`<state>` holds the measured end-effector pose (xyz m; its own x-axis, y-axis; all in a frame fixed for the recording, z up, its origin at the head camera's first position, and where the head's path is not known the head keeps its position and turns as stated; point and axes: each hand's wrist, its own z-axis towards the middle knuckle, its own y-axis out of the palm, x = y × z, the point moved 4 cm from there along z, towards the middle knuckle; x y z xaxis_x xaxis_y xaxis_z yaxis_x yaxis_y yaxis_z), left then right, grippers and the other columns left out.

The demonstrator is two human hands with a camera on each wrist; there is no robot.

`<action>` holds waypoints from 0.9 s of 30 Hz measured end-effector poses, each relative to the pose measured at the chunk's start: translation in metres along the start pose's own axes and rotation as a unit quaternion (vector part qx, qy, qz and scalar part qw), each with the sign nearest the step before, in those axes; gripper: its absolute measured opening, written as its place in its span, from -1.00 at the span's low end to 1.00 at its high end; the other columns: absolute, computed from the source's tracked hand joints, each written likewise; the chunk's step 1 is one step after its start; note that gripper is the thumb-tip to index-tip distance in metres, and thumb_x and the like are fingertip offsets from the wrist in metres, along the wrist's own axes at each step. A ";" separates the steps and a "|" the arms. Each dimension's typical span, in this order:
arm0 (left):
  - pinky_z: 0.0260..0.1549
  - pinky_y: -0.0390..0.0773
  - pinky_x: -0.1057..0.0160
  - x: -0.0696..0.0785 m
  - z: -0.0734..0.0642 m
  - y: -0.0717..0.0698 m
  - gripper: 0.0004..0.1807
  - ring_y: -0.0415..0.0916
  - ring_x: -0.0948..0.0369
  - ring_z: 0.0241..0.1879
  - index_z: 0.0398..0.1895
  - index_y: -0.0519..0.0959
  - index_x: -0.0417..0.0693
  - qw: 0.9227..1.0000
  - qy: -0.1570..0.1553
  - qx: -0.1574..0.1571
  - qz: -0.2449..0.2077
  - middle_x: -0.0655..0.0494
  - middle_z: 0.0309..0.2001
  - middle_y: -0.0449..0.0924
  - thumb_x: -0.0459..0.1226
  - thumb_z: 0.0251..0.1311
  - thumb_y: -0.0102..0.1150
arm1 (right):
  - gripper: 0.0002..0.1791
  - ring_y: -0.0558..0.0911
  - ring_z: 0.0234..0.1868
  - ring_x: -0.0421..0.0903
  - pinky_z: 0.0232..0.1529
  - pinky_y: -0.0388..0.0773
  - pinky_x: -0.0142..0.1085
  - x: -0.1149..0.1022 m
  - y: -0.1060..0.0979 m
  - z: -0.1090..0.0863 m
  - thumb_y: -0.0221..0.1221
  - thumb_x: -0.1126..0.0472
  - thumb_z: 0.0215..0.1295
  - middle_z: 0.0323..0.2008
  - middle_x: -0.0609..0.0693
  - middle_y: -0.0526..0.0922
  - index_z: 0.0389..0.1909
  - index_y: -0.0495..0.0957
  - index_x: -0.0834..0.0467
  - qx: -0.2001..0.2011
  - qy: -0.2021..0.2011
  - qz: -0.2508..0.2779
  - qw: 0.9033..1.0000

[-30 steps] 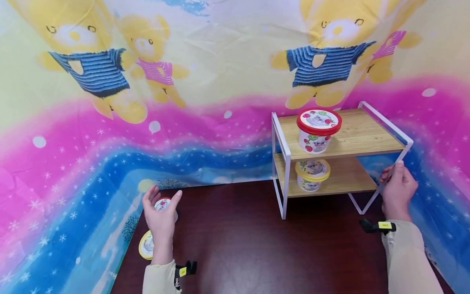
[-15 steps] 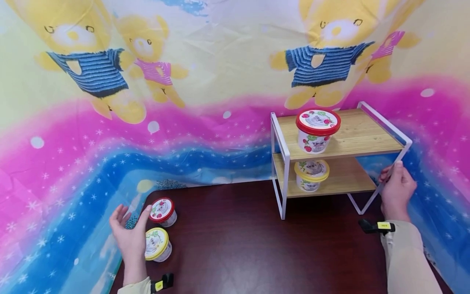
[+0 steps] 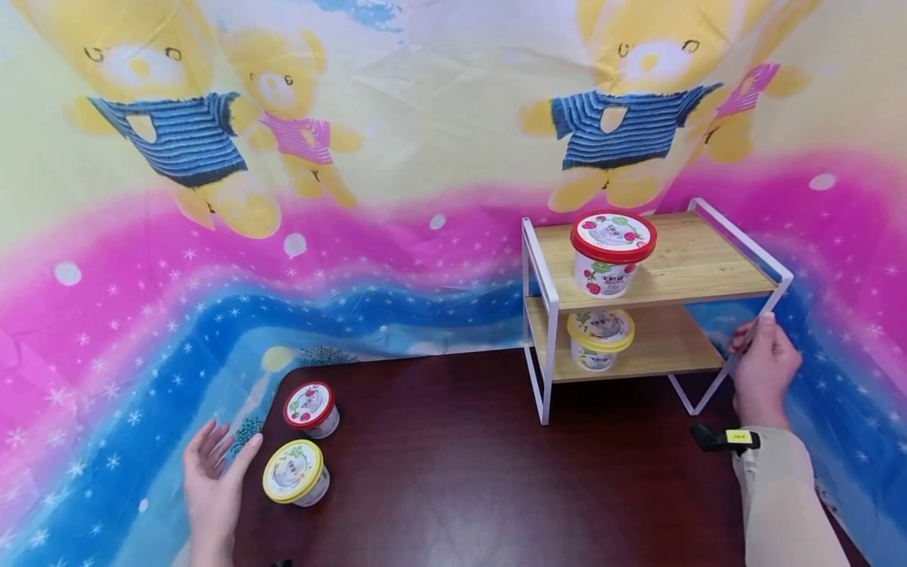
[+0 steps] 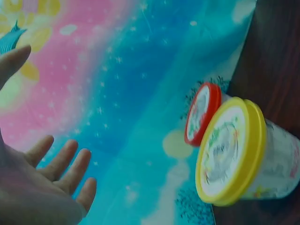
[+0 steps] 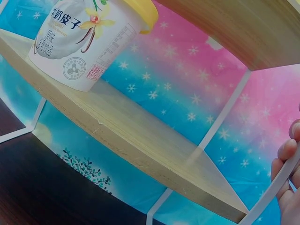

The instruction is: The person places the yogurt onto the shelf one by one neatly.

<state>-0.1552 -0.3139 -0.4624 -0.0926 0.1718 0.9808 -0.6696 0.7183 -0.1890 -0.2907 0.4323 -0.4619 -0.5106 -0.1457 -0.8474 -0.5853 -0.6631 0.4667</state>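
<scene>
My left hand (image 3: 216,484) is at the table's left side with fingers spread, holding nothing. Just right of it stand a yellow-lidded tub (image 3: 294,472) and, behind that, a red-lidded tub (image 3: 312,409). In the left wrist view the yellow-lidded tub (image 4: 234,154) is apart from the fingers (image 4: 70,159). My right hand (image 3: 765,370) grips the white metal frame of a two-tier wooden shelf (image 3: 708,252) at its right front leg. In the right wrist view, curled fingers (image 5: 288,150) lie behind the leg (image 5: 276,185).
On the shelf's top board is a larger red-lidded tub (image 3: 612,252); a yellow-lidded tub (image 5: 84,42) rests on its lower board. The dark wooden table (image 3: 439,472) stretches between the shelf and the left tubs. A bear-print cloth (image 3: 411,157) hangs behind and along the sides.
My left hand has moved left and toward me, away from the two tubs, uncovering both. The right hand keeps its grip on the shelf leg.
</scene>
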 end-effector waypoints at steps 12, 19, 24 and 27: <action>0.42 -0.07 -0.25 -0.033 0.016 -0.007 0.01 0.05 -0.24 0.47 0.62 0.01 -0.13 0.991 -0.005 -0.091 0.098 -0.31 0.49 0.14 -0.02 0.29 0.38 | -0.46 0.52 -0.60 -0.17 -0.50 0.54 -0.48 0.001 0.000 -0.001 0.16 0.08 0.51 -0.58 0.02 0.57 -0.52 0.49 0.48 0.003 0.003 -0.002 1.000; 0.36 0.02 -0.32 -0.071 0.017 -0.009 0.05 0.01 -0.28 0.47 0.60 0.01 -0.21 0.986 -0.028 -0.117 0.112 -0.36 0.48 0.10 -0.07 0.23 0.45 | -0.47 0.51 -0.61 -0.17 -0.52 0.53 -0.48 0.002 0.001 0.000 0.17 0.06 0.50 -0.61 0.02 0.56 -0.50 0.52 0.47 0.000 -0.001 0.003 1.000; 0.31 0.11 -0.34 -0.091 0.012 -0.003 0.18 0.03 -0.35 0.43 0.60 -0.07 -0.27 0.980 -0.033 -0.138 0.142 -0.46 0.44 0.12 -0.12 0.12 0.54 | -0.46 0.50 -0.61 -0.17 -0.52 0.53 -0.48 0.000 0.002 0.000 0.17 0.06 0.50 -0.61 0.02 0.56 -0.51 0.50 0.47 0.001 -0.002 0.003 1.000; 0.30 0.16 -0.34 -0.100 0.010 0.001 0.32 0.01 -0.39 0.42 0.62 -0.25 -0.28 0.973 -0.050 -0.164 0.154 -0.54 0.44 0.03 -0.10 0.07 0.57 | -0.45 0.50 -0.60 -0.17 -0.52 0.53 -0.48 0.000 0.002 0.000 0.17 0.07 0.51 -0.60 0.02 0.56 -0.52 0.49 0.48 0.001 -0.002 0.004 1.000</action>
<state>-0.1539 -0.3375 -0.5603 -0.3343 0.3570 0.8722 -0.3296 0.8227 -0.4631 -0.2914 0.4314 -0.4609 -0.5184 -0.1474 -0.8424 -0.5824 -0.6604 0.4740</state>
